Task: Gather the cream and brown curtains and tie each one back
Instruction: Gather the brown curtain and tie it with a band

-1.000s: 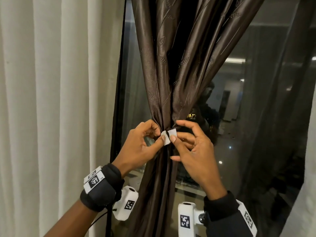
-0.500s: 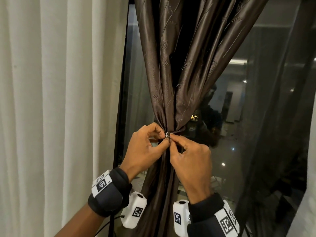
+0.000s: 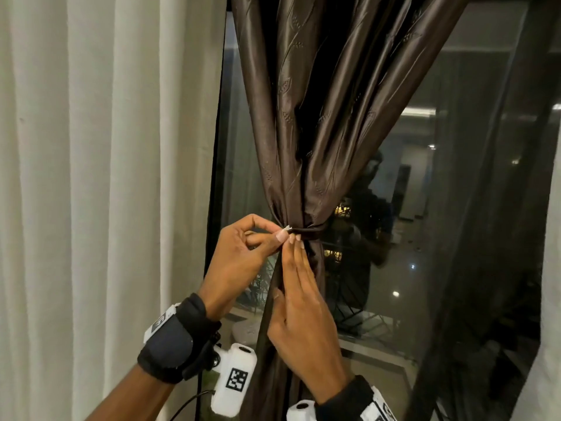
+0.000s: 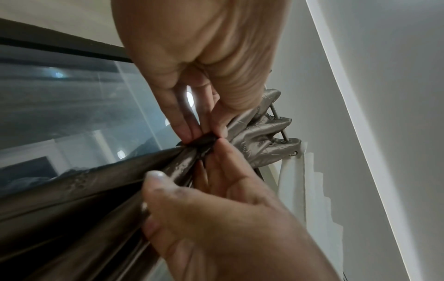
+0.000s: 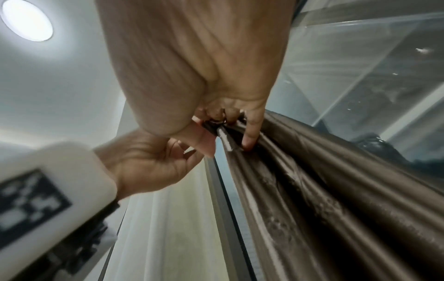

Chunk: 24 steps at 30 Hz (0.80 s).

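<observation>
- A second ago the two white ends of the tie were apart, one in each hand. Now they meet at the front of the brown curtain [image 3: 291,153], and only a tiny white bit [image 3: 287,229] sticks out.
- The tie [image 3: 312,231] now goes all the way round the bunched curtain, like a dark belt at its thin middle.
- The left hand [image 3: 243,256] has its fingers curled, and its thumb and first finger pinch the white end of the tie.
- The right hand [image 3: 300,311] has opened up since then. Its fingers [image 3: 296,259] are straight and close together, and they press flat on the curtain just under the tie.
- I think this means the brown curtain is almost tied back. The ends just need one good squeeze to stick, and then the hands can let go.
- The cream curtain [image 3: 91,177] hangs loose on the left, just beside the window frame [image 3: 216,147]. It is not gathered or tied, so about half the job is left.
- Behind the brown curtain is dark window glass [image 3: 425,238] with room lights shining in it.
- A thin see-through dark curtain [image 3: 501,208] hangs on the right, well apart from the hands.
- From the left wrist, the rod [image 4: 278,121] shows at the top of the brown curtain.
- Nothing stands between the hands and the cream curtain. The tie could pop open if the ends do not stick well.
</observation>
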Each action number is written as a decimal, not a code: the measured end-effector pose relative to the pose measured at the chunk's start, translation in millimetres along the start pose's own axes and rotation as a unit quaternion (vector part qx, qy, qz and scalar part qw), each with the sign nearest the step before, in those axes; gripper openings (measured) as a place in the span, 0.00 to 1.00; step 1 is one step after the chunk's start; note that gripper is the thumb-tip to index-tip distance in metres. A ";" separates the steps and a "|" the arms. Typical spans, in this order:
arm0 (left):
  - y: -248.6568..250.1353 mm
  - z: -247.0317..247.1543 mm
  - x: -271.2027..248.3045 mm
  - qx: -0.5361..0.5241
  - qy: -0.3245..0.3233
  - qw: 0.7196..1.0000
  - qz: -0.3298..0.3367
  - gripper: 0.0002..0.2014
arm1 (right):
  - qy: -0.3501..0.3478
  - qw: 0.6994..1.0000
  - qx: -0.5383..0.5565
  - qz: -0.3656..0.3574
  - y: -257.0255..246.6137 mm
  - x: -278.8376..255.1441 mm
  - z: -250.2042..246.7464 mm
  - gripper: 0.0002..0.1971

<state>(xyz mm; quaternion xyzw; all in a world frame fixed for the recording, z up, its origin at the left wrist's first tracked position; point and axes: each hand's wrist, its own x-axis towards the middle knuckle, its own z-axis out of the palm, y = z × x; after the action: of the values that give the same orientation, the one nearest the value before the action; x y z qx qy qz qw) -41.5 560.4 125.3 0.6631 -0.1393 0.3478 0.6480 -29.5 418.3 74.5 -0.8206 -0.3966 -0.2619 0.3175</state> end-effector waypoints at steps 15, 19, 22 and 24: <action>-6.5 19.5 34.4 0.055 0.128 0.988 0.061 0.05 | 0.261 0.920 0.253 0.147 53.3 74.1 -51.7 0.10; -21.5 15.5 30.0 0.010 0.207 0.976 0.064 0.06 | 0.346 0.873 0.308 0.151 71.7 64.3 -51.1 0.12; -23.0 24.7 19.5 0.002 0.152 0.987 0.049 0.09 | 0.308 0.884 0.319 0.151 65.0 57.2 -44.2 0.09; -20.6 28.2 14.0 0.027 0.129 0.990 0.056 0.03 | 0.305 0.893 0.302 0.133 58.3 54.8 -43.8 0.06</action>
<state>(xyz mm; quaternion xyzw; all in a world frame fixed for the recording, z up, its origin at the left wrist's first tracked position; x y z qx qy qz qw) -10.4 539.7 120.9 0.6207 -0.0818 0.4698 0.6223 40.4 384.7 122.5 -0.6096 -0.2276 -0.3222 0.6876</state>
